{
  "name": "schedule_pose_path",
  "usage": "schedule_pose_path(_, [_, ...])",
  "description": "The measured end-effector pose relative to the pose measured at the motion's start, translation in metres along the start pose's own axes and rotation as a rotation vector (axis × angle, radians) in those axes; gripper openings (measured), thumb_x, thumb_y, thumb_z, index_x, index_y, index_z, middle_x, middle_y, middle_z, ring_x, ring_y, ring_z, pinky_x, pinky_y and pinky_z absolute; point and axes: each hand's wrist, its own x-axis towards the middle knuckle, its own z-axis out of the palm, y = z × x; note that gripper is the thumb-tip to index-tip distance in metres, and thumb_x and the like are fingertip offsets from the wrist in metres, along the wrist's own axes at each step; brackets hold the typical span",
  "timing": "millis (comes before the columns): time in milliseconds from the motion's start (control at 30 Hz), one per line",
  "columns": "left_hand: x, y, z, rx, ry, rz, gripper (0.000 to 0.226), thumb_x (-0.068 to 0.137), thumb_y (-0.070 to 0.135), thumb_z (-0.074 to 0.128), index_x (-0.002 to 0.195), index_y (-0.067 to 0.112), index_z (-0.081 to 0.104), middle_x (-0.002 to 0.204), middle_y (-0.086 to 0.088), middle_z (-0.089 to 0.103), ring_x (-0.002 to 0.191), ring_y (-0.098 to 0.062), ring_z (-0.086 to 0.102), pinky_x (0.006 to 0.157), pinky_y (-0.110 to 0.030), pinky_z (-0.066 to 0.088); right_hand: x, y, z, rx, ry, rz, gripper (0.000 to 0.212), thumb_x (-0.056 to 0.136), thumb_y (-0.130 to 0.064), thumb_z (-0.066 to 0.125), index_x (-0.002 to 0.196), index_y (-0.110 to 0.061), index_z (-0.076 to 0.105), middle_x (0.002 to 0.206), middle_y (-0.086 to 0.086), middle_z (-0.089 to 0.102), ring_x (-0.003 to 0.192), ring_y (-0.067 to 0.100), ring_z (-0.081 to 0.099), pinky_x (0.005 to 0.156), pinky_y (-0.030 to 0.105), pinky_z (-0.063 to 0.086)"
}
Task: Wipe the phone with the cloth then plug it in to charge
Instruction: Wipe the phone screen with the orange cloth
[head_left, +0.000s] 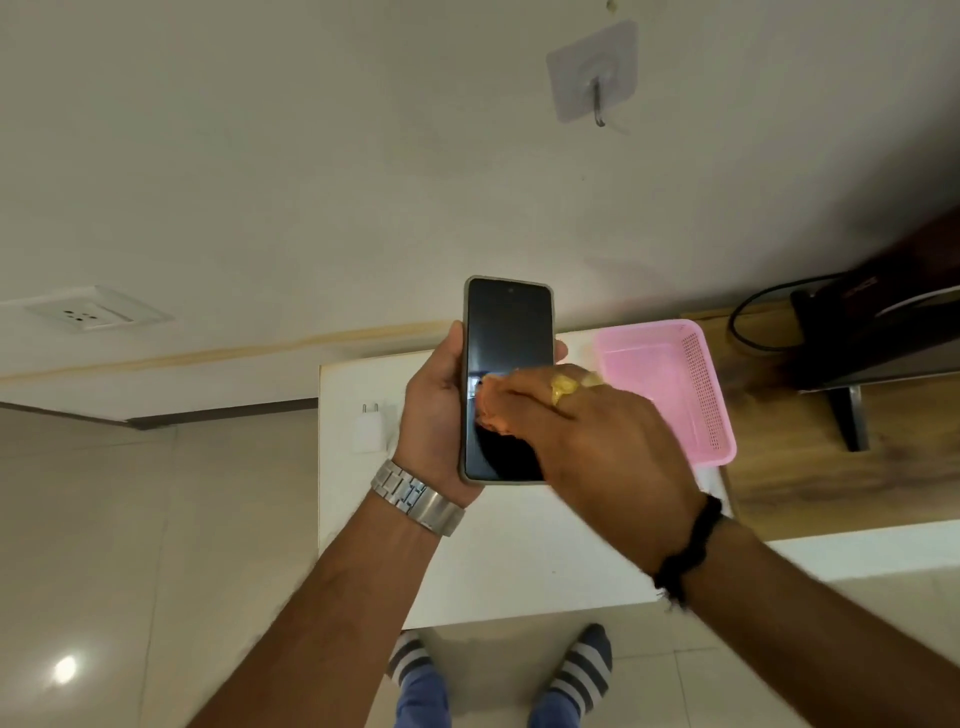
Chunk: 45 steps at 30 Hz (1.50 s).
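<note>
My left hand (435, 415) holds a dark-screened phone (506, 338) upright in a pale case, above a white table (519, 561). My right hand (597, 441) lies across the lower half of the screen, fingers closed on a small yellow cloth (566, 385) that shows between the fingers. The hand is blurred. A white charger plug (370, 428) lies on the table left of my left wrist. A white wall socket (85, 313) sits on the wall at far left. The charging cable is not visible.
A pink plastic basket (675, 384) stands on the table to the right of the phone. Beyond it is a wooden unit (810, 467) with a dark screen on a stand (872, 332) and a black cable (748, 322). A clear wall hook (595, 73) hangs above. My socked feet (582, 665) stand on tiles.
</note>
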Motion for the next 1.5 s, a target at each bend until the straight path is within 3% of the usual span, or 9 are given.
schedule_pose_path(100, [0.001,-0.008,-0.004,-0.001,0.009,-0.011,0.058,0.102,0.058,0.04,0.129,0.012,0.063,0.104,-0.012,0.073,0.087,-0.028,0.072,0.083,-0.039,0.06,0.008,0.024,-0.004,-0.03,0.111,0.135,0.027,0.092,-0.013,0.067,0.119,-0.013,0.071,0.111,0.009,0.073,0.092,0.033,0.07,0.073,0.042,0.061])
schedule_pose_path(400, [0.004,-0.011,-0.002,-0.007,0.04,0.036,0.061,0.101,0.056,0.038,0.123,0.01,0.072,0.113,-0.016,0.073,0.099,-0.029,0.07,0.091,-0.041,0.055,-0.001,-0.01,0.0,0.029,0.068,0.068,0.028,0.097,-0.026,0.053,0.116,-0.017,0.072,0.106,0.005,0.073,0.088,0.025,0.07,0.073,0.033,0.06])
schedule_pose_path(600, [-0.002,-0.019,-0.004,-0.025,0.009,0.016,0.051,0.102,0.053,0.043,0.104,0.016,0.078,0.095,-0.009,0.076,0.078,-0.028,0.074,0.068,-0.039,0.062,0.051,0.029,-0.001,-0.019,0.15,0.265,0.033,0.108,-0.03,0.042,0.114,-0.017,0.072,0.11,0.002,0.069,0.101,0.025,0.063,0.084,0.039,0.053])
schedule_pose_path(767, [-0.002,-0.007,-0.006,-0.011,0.062,0.0,0.069,0.103,0.059,0.031,0.14,0.007,0.056,0.119,-0.017,0.068,0.101,-0.03,0.066,0.088,-0.042,0.058,-0.012,-0.014,0.013,0.03,0.06,0.134,0.025,0.094,-0.019,0.062,0.117,-0.016,0.069,0.107,0.005,0.071,0.089,0.026,0.068,0.071,0.04,0.062])
schedule_pose_path(833, [-0.001,-0.008,-0.008,0.025,0.047,0.012,0.072,0.102,0.061,0.026,0.139,0.008,0.056,0.119,-0.017,0.068,0.099,-0.029,0.066,0.088,-0.043,0.057,-0.023,-0.015,0.013,0.023,0.014,0.066,0.032,0.086,-0.014,0.072,0.118,-0.016,0.069,0.107,0.006,0.072,0.087,0.026,0.07,0.069,0.039,0.063])
schedule_pose_path(1033, [0.0,-0.028,-0.003,0.022,0.014,0.014,0.054,0.103,0.051,0.037,0.102,0.017,0.08,0.097,-0.009,0.076,0.081,-0.028,0.072,0.074,-0.044,0.06,0.052,0.04,-0.008,-0.099,0.11,0.258,0.032,0.109,-0.031,0.042,0.116,-0.021,0.072,0.113,0.001,0.069,0.101,0.025,0.064,0.084,0.037,0.054])
schedule_pose_path(1233, [0.005,-0.01,-0.001,-0.034,0.048,-0.01,0.061,0.102,0.056,0.038,0.125,0.008,0.069,0.113,-0.016,0.071,0.097,-0.031,0.069,0.085,-0.041,0.058,0.006,0.003,0.014,-0.002,0.102,0.2,0.021,0.099,-0.027,0.055,0.115,-0.021,0.068,0.106,0.001,0.069,0.089,0.023,0.065,0.068,0.037,0.059])
schedule_pose_path(1400, [0.01,-0.012,-0.006,0.07,0.086,0.03,0.073,0.101,0.061,0.031,0.147,0.008,0.049,0.129,-0.02,0.058,0.095,-0.03,0.062,0.081,-0.042,0.054,-0.044,-0.023,0.045,0.19,0.258,0.053,0.072,0.076,-0.006,0.085,0.135,-0.025,0.046,0.095,0.011,0.071,0.071,0.022,0.07,0.074,0.019,0.061])
schedule_pose_path(1500, [0.012,-0.013,-0.005,0.041,0.082,0.034,0.072,0.099,0.06,0.037,0.143,0.005,0.053,0.134,-0.024,0.058,0.101,-0.034,0.063,0.089,-0.045,0.052,-0.037,-0.02,0.029,0.206,0.161,0.006,0.056,0.083,-0.013,0.08,0.128,-0.029,0.051,0.101,0.001,0.073,0.08,0.015,0.07,0.078,0.022,0.06])
